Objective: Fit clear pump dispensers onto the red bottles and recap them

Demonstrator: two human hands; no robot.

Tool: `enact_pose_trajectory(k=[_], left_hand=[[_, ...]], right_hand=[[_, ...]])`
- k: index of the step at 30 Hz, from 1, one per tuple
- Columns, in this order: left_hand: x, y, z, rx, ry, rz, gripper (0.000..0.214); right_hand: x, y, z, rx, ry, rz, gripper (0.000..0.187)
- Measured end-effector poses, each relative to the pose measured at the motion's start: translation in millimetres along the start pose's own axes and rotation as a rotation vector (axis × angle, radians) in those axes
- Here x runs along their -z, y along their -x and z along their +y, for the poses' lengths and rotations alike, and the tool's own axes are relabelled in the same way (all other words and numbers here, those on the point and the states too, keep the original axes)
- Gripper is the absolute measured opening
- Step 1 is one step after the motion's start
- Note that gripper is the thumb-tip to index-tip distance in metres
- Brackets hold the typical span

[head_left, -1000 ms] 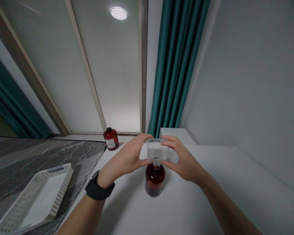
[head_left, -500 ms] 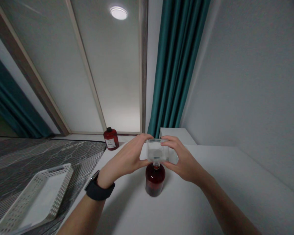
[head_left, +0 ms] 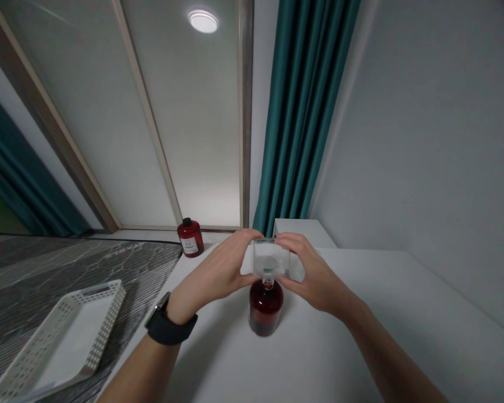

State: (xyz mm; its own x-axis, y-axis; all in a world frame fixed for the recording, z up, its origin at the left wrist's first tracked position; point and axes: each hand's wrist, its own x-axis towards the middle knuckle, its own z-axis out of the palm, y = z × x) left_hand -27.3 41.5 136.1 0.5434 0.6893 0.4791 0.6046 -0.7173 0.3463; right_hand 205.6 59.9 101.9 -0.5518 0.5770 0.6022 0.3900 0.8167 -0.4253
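- Above the white table (head_left: 311,364), near the middle of my view, the clear container (head_left: 271,258) is between the person's 2 hands, at the neck of the dark red bottle (head_left: 266,305), which stands upright on the tabletop.
- I see the left hand (head_left: 229,266) grasping the container's left side, fingers at the top edge, thumb low; the right hand (head_left: 313,274) grips the opposite side in much the same manner.
- Done, as I judge it: container and bottle neck are brought together, roughly in line. Left, I reckon: neither hand has let go of the container yet.
- I can't tell from here whether the container rests on the neck or sits just over it; the meeting point is too small and glassy.
- Around them: 1 more red bottle, labelled and capped (head_left: 190,239), stands at the table's far left; 1 perforated basket (head_left: 105,324) lies on the dark patterned surface (head_left: 151,274) to the left.
- Nothing I see crowds the hands; the white box (head_left: 304,230) and teal curtain (head_left: 306,112) are behind them.
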Motion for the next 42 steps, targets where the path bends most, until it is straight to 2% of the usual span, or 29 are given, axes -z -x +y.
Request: enact_pose_trajectory(k=[14,42], left_hand=[[0.5,-0.1,1.8,-0.015,-0.033,0.000,0.059],[1.2,-0.1,4.6,-0.079,-0.088,-0.003,0.055]], right_hand=[[2.9,-0.9,-6.7,-0.071,0.073,-0.059,0.080],[2.9,-0.9,-6.7,-0.019,0.048,-0.043,0.072]])
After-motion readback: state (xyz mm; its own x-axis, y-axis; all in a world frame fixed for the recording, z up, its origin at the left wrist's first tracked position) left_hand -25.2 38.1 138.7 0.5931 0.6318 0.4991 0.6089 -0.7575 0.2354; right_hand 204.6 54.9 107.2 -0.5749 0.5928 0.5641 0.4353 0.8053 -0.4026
